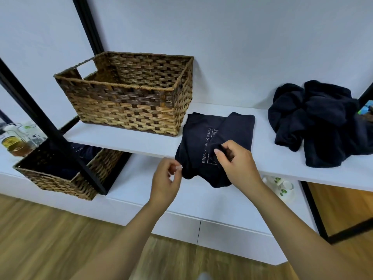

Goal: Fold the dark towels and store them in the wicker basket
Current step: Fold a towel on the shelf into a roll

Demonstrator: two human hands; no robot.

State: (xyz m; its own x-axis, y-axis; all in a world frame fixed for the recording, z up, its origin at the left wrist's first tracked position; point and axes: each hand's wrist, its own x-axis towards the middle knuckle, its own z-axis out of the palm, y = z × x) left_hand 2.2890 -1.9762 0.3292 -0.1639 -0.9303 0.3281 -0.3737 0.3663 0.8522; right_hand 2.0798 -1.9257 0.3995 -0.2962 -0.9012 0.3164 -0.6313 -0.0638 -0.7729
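A dark towel [201, 136] with white lettering lies partly folded on the white shelf [125, 138], its near end hanging over the front edge. My right hand [235, 160] pinches a fold of it near the middle. My left hand [166, 180] is at the towel's near left corner, fingers curled; whether it holds the cloth is unclear. A wicker basket [129, 106] stands on the shelf just left of the towel, and no towels show inside it. A crumpled heap of dark towels [316, 122] lies at the right of the shelf.
A second wicker basket [58, 178] with dark cloth inside sits on the lower white surface at left, behind a black frame post [50, 126]. Jars [14, 144] stand at far left. White cups [282, 186] sit under the shelf at right. Wooden floor lies below.
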